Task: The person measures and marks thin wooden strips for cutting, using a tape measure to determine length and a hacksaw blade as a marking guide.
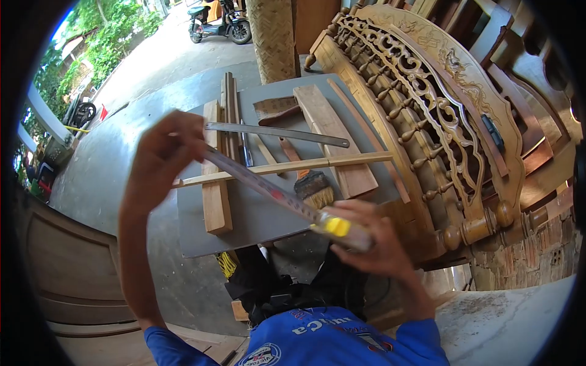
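Note:
My right hand (381,241) is wrapped round the yellow and silver case of a tape measure (348,230). Its blade runs up and left, pulled out over the grey table (262,216), to my left hand (168,155), whose closed fingers pinch the blade's end. Close to those fingers lies one end of a steel ruler (278,131); whether they touch it is unclear. Beneath the blade, a thin wooden strip (360,158) crosses a short wood block (217,207) and a wide board (329,128). A brush (314,186) with dark, pale-tipped bristles lies under the strip.
Narrow sticks (229,116), a brown-handled tool (278,113) and a long thin strip (372,143) are on the table. Carved wooden furniture (421,104) stands close on the right. A woven-patterned post (271,43) rises behind the table, with a scooter (223,24) beyond.

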The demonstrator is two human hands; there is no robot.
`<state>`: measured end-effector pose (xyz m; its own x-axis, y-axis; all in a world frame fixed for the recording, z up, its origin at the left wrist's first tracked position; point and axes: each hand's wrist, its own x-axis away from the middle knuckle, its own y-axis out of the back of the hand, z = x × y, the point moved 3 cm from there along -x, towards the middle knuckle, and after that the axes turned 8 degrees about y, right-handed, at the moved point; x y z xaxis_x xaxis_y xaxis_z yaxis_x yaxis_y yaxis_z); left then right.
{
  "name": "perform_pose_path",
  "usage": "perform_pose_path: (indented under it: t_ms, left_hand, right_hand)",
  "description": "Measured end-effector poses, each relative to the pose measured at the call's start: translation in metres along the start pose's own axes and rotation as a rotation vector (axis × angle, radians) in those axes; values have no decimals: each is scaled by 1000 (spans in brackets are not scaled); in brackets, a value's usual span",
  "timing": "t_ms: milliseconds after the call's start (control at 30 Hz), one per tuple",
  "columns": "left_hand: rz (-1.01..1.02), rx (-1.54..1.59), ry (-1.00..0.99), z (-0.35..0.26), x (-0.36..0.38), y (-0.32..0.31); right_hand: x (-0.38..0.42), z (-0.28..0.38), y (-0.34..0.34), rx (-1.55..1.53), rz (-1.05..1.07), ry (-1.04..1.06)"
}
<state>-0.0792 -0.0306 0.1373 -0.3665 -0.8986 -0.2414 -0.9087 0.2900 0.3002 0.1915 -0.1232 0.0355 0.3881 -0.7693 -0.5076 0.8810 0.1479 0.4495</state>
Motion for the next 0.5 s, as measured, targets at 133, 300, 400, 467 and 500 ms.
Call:
perform_pose_path:
  t_ms: [133,300,400,467,500]
  left_hand:
    - [239,-108,-80,-5,-16,-63]
    - [357,46,66,4,-40,-86]
    - [418,112,175,13,-44,-98]
    - [482,113,162,16,-45,-107]
    - [513,114,158,18,-45,-112]
  right_hand:
    - [30,-16,-45,-403,96,-337]
    - [45,-14,-44,-472,68,-149]
    - [49,-16,-35,-721,71,-220]
    - [48,-20,-33,-955,33,-381]
    - [48,-21,-34,-1073,15,-464]
